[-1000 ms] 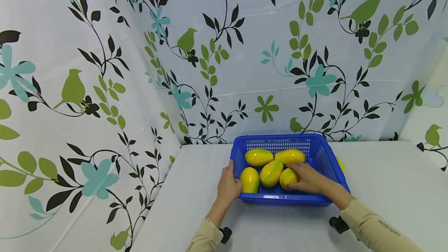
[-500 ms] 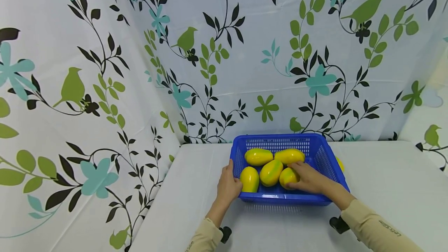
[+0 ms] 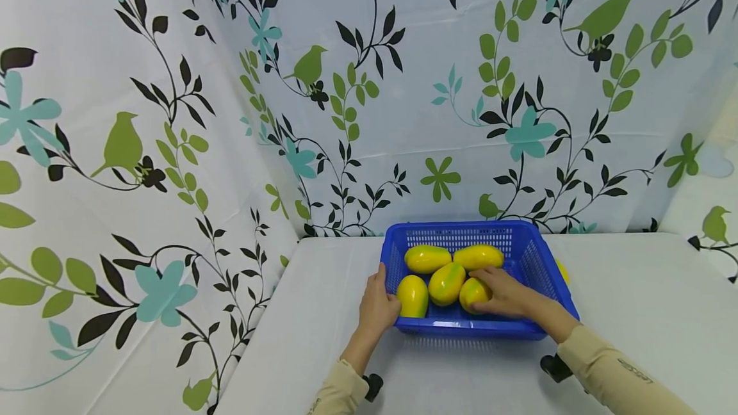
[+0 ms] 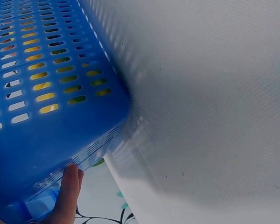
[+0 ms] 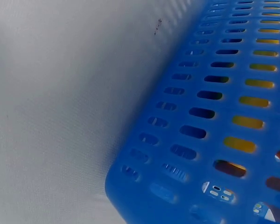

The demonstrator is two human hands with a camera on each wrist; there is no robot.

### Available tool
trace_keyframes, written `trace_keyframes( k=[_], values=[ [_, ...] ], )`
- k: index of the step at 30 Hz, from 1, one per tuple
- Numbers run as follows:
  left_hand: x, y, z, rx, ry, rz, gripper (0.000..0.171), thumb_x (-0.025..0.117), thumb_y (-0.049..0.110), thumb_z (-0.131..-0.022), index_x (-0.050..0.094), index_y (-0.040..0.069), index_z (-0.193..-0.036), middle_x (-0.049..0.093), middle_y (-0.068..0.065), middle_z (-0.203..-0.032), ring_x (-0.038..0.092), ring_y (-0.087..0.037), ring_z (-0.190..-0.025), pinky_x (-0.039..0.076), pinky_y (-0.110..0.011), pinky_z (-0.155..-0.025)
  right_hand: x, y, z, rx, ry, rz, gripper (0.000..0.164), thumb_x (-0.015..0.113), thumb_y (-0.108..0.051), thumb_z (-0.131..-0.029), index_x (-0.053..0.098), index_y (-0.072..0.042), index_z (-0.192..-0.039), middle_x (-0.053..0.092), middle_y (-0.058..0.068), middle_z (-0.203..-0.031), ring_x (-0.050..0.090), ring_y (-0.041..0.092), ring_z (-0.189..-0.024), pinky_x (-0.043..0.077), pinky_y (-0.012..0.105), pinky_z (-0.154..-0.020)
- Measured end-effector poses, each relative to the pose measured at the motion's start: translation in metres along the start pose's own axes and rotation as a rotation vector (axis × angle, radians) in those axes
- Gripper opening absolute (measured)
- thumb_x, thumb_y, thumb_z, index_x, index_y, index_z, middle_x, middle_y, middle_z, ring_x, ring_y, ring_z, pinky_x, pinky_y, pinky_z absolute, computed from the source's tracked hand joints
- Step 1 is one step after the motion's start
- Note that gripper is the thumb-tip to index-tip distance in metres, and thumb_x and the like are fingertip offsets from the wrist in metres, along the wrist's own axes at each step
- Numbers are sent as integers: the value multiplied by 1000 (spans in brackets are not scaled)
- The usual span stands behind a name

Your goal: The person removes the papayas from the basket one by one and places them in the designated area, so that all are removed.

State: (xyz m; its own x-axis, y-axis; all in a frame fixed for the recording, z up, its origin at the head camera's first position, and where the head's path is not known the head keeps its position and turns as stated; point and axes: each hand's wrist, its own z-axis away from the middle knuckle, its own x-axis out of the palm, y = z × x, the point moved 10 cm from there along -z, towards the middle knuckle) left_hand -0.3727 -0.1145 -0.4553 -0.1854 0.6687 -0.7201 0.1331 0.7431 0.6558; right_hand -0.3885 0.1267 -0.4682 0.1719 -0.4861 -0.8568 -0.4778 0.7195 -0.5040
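While bird-and-leaf-printed fabric (image 3: 398, 139) hangs behind a white table (image 3: 323, 287), a blue basket (image 3: 467, 327) sits on top; a person's left hand (image 3: 377, 305) grips its left side as the right hand (image 3: 504, 293), reaching over the near edge, curls round one of five yellow fruits (image 3: 471, 293) inside.

Bright, soft light from above fills the head view, leaving small white glints on the yellow fruits (image 3: 412, 296) and a shine along the near rim of the blue basket (image 3: 473, 328). A pale grey shadow spreads on the table (image 3: 628, 293) in front of it; the table's far edge is clear. Lettering on the right sleeve (image 3: 611, 357) blurs. Both wrist views are dimmer and softer, slotted light dappling the basket's shadow.
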Motion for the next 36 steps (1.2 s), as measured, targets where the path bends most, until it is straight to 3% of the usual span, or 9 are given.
trace_keyframes(
  k=[14,21,36],
  values=[
    [-1,3,1,-10,-6,-18,72,55,-3,-81,33,-5,-150,47,-30,-137,55,-42,-119,44,-55,-101,-18,-9,4,-38,53,52,67,74,-40,-84,53,-1,-134,54,19,-128,54,29,-107,50,52,-93],
    [0,2,1,-13,-4,1,73,55,-3,-81,33,-5,-150,47,-30,-137,54,-43,-120,43,-55,-102,-32,-11,11,-28,74,84,73,75,-42,-83,52,1,-136,50,23,-134,53,36,-113,50,53,-93],
    [0,0,1,-11,5,-10,72,56,-3,-81,34,-6,-149,48,-31,-136,55,-43,-119,43,-56,-101,-83,-2,37,-37,225,144,66,78,-35,-81,56,2,-131,54,24,-128,53,41,-113,51,57,-90]
  ],
)
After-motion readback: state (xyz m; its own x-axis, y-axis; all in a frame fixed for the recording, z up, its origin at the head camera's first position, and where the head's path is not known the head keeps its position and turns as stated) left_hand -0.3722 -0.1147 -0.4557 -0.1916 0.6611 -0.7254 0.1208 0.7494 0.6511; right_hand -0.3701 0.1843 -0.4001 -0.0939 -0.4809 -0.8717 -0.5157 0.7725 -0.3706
